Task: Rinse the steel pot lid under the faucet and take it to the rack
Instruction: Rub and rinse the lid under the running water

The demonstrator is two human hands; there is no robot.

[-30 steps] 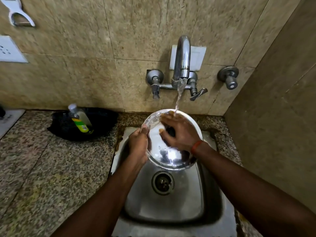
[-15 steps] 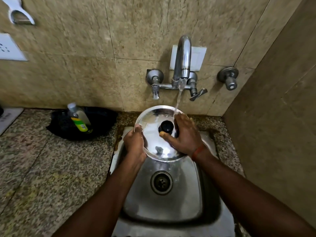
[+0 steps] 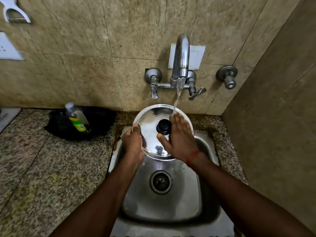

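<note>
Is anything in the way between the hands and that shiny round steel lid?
Nothing visible. The left hand grips the round steel pot lid by its left rim, and the right hand lies flat on it beside its black knob.

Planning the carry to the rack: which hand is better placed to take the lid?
Probably left: the left hand grips the lid by its rim; the right hand lies flat beside the knob.

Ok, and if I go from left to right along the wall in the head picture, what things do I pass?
White plate at the left edge → left tap handle → faucet spout → right tap lever → round valve.
</note>
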